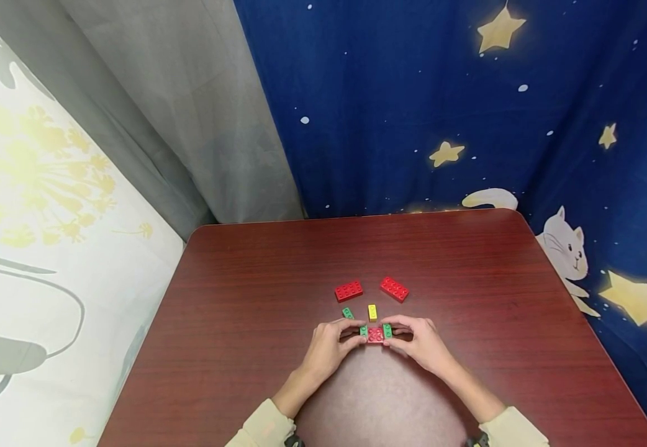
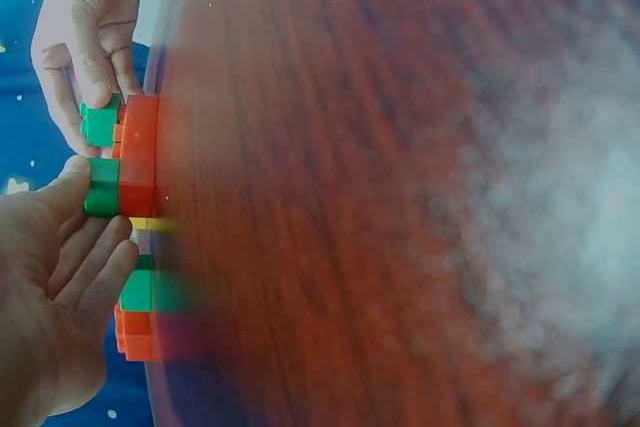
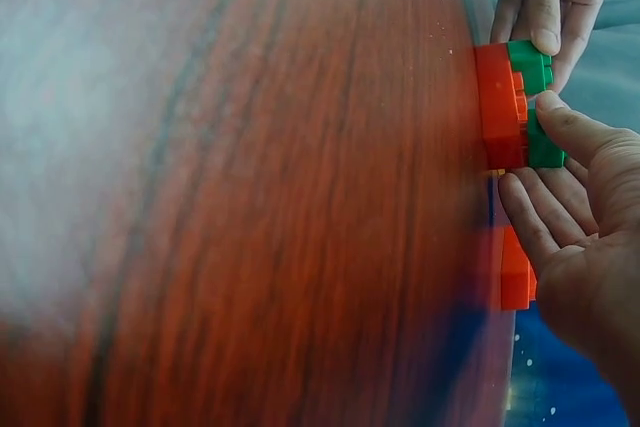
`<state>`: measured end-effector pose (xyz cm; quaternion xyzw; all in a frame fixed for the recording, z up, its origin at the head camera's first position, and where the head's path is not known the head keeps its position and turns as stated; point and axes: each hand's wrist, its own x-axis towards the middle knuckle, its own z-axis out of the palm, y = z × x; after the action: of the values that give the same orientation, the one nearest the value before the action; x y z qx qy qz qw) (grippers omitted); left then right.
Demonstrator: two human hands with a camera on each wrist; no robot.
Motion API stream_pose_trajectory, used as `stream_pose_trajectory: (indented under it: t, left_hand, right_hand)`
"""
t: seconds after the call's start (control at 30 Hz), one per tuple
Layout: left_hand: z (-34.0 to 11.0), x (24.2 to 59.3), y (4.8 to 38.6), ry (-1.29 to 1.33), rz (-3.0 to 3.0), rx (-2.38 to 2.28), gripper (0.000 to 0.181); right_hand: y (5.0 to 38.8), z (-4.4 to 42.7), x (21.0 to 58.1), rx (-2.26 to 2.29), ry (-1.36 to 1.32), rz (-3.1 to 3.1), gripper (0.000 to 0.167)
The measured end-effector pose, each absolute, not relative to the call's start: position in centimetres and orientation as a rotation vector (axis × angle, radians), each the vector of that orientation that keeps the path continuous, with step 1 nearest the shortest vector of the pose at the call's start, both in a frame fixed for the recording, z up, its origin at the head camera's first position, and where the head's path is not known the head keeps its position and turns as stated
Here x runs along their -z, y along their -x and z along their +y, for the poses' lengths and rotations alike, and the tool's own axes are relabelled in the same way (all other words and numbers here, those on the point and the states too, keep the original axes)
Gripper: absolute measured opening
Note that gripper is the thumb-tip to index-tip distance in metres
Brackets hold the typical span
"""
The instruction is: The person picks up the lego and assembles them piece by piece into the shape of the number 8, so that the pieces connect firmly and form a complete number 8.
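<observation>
A red brick (image 1: 375, 335) lies on the table between both hands, with a green brick at each end of its top. My left hand (image 1: 326, 351) pinches the left green brick (image 2: 102, 187) between thumb and fingers. At the opposite end, the right hand (image 1: 425, 344) pinches the other green brick (image 3: 545, 140). Some red studs show between the two green bricks. Whether the right green brick is fully seated I cannot tell. Just beyond the hands are a small yellow brick (image 1: 372, 312) and a third green brick (image 1: 348, 313), near the left fingertips.
Two longer red bricks, one at the left (image 1: 348, 291) and one at the right (image 1: 394, 289), lie farther back on the dark wooden table (image 1: 234, 323). Curtains (image 1: 385, 112) hang behind the table's far edge.
</observation>
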<state>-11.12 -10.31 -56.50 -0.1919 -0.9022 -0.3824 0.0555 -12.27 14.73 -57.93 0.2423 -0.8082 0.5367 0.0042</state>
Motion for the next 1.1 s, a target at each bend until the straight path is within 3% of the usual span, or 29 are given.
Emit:
stream_pose_trajectory:
  t: [1.1]
  left_hand:
    - [-10.7,56.3,13.5,0.604,-2.767,1.064,0.031]
  right_hand:
    - [14.3,13.5,57.8,-1.51,-0.676,-2.541,0.039]
